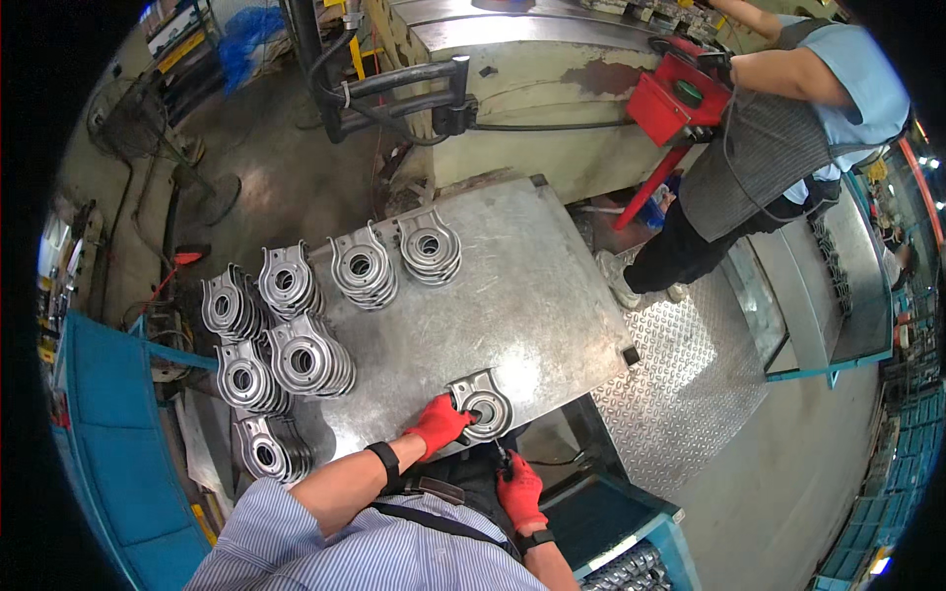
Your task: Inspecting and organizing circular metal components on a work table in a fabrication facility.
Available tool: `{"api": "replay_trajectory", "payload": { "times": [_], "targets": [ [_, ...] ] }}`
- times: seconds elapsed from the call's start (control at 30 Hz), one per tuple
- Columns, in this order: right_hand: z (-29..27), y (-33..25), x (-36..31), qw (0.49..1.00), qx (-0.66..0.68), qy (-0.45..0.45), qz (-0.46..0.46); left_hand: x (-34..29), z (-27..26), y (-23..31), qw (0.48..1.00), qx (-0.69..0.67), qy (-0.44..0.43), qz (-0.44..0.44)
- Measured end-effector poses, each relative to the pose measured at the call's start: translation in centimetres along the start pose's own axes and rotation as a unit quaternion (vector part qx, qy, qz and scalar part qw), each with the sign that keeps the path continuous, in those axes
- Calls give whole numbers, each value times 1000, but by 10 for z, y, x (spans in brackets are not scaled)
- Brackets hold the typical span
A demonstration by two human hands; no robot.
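A stamped metal part (489, 406) with a round hole and a raised ring lies at the near edge of the metal table (493, 305). Gloved in red, my left hand (439, 427) grips its left side, fingers reaching toward the hole. My right hand (520, 491), also in a red glove, is closed round a dark hand tool (506, 459). The tool's thin tip points up at the part's near rim; whether it touches cannot be told. A dark hose (557, 461) runs to the right beside this hand.
Several stacks of like metal parts (310, 355) stand on the table's left side. A blue bin (631, 552) of metal parts is at the lower right. Beyond the table, a person (759, 148) stands by a red control box (680, 97) and a large machine (552, 138).
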State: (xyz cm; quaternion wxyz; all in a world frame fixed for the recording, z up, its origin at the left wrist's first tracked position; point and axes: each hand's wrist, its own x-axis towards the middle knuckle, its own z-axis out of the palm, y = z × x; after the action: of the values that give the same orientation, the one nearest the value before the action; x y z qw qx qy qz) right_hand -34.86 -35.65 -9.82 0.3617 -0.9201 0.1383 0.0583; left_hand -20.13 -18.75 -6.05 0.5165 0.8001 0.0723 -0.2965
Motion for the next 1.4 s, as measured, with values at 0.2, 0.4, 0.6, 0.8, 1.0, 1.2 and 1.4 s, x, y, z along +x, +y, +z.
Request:
{"api": "replay_trajectory", "payload": {
  "times": [0.2,0.4,0.6,0.8,1.0,1.2,1.4],
  "targets": [
    [2,2,2,999,-35,-15,7,2,5,-9,998,55,31,7],
    [1,-2,2,998,-57,-24,1,13,11,-31,997,69,39,17],
    [3,2,1,996,-84,-25,-3,10,13,-28,996,71,54,22],
    [-5,-6,-1,997,14,76,-1,14,12,-38,999,23,14,-29],
    [-8,-7,-5,993,84,76,-18,1,-5,-6,984,-150,-95,17],
    [-11,-10,-4,993,75,76,-51,-10,-12,21,979,-169,-105,-47],
    [-14,-11,-2,994,57,66,-70,1,-9,-2,969,-211,-122,-35]
  ]
}}
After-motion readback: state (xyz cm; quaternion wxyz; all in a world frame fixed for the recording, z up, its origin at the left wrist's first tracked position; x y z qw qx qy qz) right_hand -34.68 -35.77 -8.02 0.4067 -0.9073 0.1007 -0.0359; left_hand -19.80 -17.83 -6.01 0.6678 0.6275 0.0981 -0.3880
